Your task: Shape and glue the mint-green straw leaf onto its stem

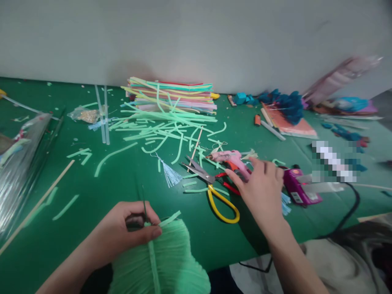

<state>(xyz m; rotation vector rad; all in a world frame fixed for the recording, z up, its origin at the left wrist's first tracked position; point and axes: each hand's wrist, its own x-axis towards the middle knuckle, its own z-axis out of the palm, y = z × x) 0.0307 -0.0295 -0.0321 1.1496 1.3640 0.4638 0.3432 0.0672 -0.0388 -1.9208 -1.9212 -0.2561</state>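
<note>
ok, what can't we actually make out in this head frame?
- Right hand: fingertips lie over the pink glue gun; whether they close on it is hidden.
- Left hand: pinches the top of a green fringed piece, cut off by the bottom edge.
- Purple tool: partly behind the right hand.
- Pixelated patch: contents masked.
- Far-right items: motion-blurred.
- Plastic-wrapped bundle: cropped by the left edge.

Head view, close, down onto table (36, 253)

Green table (45, 253), scissors (211, 188), paper strips (159, 130)
</note>
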